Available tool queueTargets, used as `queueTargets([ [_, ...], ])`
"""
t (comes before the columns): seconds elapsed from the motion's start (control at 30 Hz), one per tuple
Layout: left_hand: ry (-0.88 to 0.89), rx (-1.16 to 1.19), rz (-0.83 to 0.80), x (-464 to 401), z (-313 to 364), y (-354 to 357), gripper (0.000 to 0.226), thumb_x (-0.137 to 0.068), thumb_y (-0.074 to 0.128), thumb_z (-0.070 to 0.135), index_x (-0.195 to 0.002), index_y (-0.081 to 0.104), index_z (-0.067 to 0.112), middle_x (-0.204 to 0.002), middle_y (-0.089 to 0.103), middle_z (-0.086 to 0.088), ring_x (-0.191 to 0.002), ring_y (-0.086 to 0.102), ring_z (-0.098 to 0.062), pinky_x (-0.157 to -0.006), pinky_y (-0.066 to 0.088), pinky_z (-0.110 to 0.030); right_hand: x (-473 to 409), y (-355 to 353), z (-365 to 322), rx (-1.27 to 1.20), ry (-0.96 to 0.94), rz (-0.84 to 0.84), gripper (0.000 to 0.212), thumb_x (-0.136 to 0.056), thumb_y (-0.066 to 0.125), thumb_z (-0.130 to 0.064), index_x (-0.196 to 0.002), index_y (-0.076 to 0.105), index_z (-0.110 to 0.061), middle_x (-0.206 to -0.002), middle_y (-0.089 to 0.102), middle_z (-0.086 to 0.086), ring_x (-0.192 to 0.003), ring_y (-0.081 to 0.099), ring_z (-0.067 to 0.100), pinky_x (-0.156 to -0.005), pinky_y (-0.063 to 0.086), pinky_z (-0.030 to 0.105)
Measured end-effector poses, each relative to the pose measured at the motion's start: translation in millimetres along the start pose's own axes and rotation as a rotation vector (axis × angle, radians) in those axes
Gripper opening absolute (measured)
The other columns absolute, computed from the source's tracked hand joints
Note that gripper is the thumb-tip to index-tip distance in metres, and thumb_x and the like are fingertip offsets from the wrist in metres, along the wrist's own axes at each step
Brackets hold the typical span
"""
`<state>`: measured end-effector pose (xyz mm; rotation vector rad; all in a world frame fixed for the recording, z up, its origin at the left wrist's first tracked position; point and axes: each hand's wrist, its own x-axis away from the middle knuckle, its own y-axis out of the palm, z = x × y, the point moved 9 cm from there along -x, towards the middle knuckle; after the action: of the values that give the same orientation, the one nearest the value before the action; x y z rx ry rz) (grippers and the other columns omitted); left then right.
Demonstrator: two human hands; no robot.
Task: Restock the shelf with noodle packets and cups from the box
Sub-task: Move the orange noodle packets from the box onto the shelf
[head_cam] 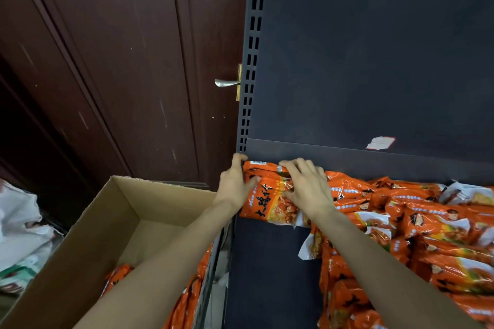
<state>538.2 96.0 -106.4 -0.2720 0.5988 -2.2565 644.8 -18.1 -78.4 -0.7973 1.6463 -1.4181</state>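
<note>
okay, i'm looking down at both hands on one orange noodle packet (pixel 270 195) at the back left corner of the dark shelf (pixel 270 270). the left hand (pixel 235 184) grips the packet's left edge, thumb on its face and fingers (pixel 238 159) curled round behind it, up by the shelf's slotted upright (pixel 250 61). the right hand (pixel 307 187) lies across the packet's right half, fingers spread and bent down onto the wrapper, thumb tucked low against it, so it's holding too. the packet stands tilted, its top edge against the shelf's back panel (pixel 374 48). just beside it on the right there's a heap of matching orange packets (pixel 427 227), lying overlapped and running down the right side of the shelf. a torn white sticker (pixel 380 142) sits on the back panel above them. left of the shelf is the open cardboard box (pixel 107 222), with more orange packets (pixel 187 299) in its near end under my left forearm. behind the box a dark red door (pixel 120 61) with a metal handle (pixel 227 83), and white plastic bags (pixel 21 227) at the far left.
</note>
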Motion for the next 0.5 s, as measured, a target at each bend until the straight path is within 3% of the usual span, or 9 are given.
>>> queueTargets([
  [0.13, -0.041, 0.030, 0.005, 2, -1, 1, 0.041, -0.089, 0.063, 0.024, -0.118, 0.035, 0.020, -0.097, 0.062, -0.003, -0.089, 0.062, -0.017, -0.083, 0.054, -0.038, -1, 1, 1, 0.007, 0.020, 0.025, 0.069, -0.079, 0.071, -0.026, -0.139, 0.034, -0.026, -0.130, 0.044, -0.003, -0.122, 0.040, 0.018, -0.106, 0.026, 0.035],
  [0.4, -0.082, -0.035, -0.027, 3, -6, 4, 0.041, -0.089, 0.063, 0.023, -0.123, 0.041, 0.016, -0.111, 0.063, -0.008, -0.101, 0.061, -0.020, -0.088, 0.052, -0.038, 7, 10, -4, 0.132, 0.021, 0.023, 0.079, -0.078, 0.073, -0.026, -0.144, 0.030, -0.019, -0.137, 0.039, 0.009, -0.130, 0.036, 0.025, -0.111, 0.025, 0.044],
  [0.5, -0.102, -0.040, -0.031, 5, -6, 5, 0.047, -0.088, 0.063, 0.020, -0.127, 0.038, 0.014, -0.116, 0.062, -0.009, -0.105, 0.060, -0.021, -0.090, 0.051, -0.036, 10, 7, -6, 0.119, 0.045, 0.055, 0.089, -0.067, 0.083, -0.023, -0.142, 0.036, -0.016, -0.132, 0.046, 0.013, -0.125, 0.043, 0.029, -0.108, 0.032, 0.048],
])
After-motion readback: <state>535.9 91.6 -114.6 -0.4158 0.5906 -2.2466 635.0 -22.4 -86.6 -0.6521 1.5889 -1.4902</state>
